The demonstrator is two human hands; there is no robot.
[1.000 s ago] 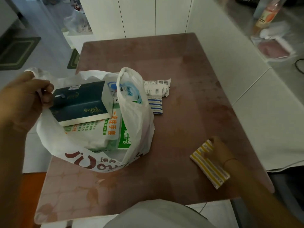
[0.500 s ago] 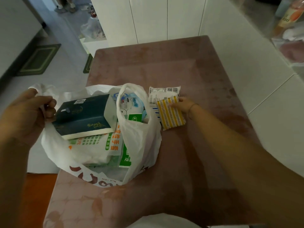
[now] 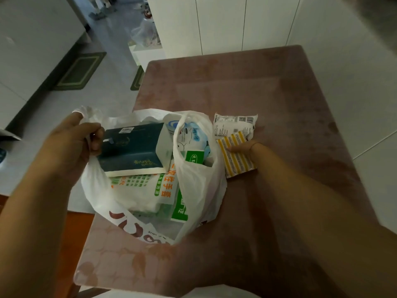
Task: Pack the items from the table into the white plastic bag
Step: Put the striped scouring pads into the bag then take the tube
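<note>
At the 9 o'clock side of the view, the left hand is clamped on one handle of the white plastic bag, pulling its mouth open. The bag sits on the near left part of the pinkish bench, overhanging its left edge. Inside it, a dark green box lies on top, tilted, over a white pack with green and orange print; a pale blue and white pack stands behind the bag's other handle, which rises upright between the contents and the things to the right. At 3 o'clock of the bag, touching its side, lies a yellow striped packet, with a white printed packet just beyond it toward 12 o'clock. The right hand rests on the striped packet, fingers pressed together on it; whether it grips cannot be told. Across the floor at 10 o'clock lie two green mats.
</note>
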